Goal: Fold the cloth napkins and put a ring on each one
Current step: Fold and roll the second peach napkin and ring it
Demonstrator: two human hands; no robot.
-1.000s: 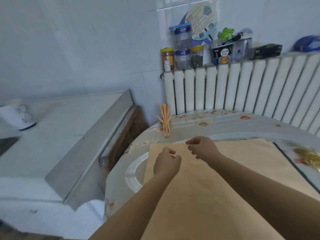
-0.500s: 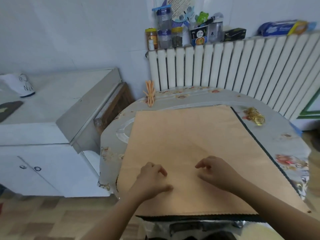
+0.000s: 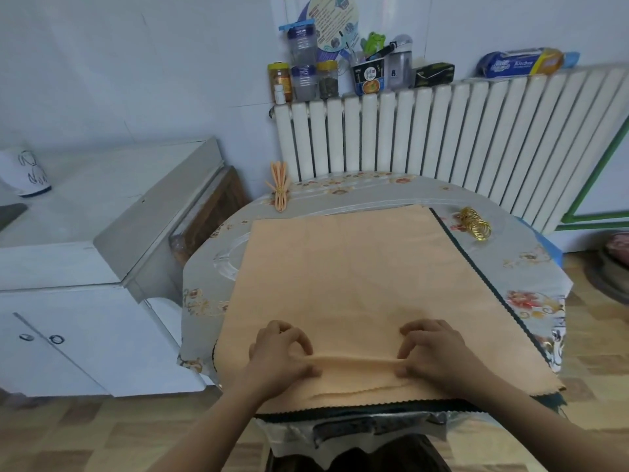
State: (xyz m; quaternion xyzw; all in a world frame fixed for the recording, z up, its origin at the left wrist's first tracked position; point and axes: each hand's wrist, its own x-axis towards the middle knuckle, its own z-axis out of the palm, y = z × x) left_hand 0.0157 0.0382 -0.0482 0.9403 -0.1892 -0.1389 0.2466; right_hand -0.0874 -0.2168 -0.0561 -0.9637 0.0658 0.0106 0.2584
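Note:
A large peach cloth napkin [image 3: 354,274] lies spread flat on the round table, over a dark napkin whose pinked edge [image 3: 476,267] shows along the right and near sides. My left hand [image 3: 282,356] and my right hand [image 3: 432,352] each pinch the peach napkin near its front edge, raising a ridge of cloth between them. A pile of gold rings [image 3: 474,223] sits on the table at the far right. At the far left edge lies a finished peach napkin [image 3: 279,190], pleated and held by a ring.
The table [image 3: 531,267] has a flowered cloth under clear plastic. A white radiator [image 3: 442,131] stands behind it, with jars and boxes on top. A white cabinet [image 3: 102,233] stands close on the left. Wooden floor lies to the right.
My hands moved from the napkin's far edge back to its near edge and now pinch up a fold there. The view tilted down and pulled back.

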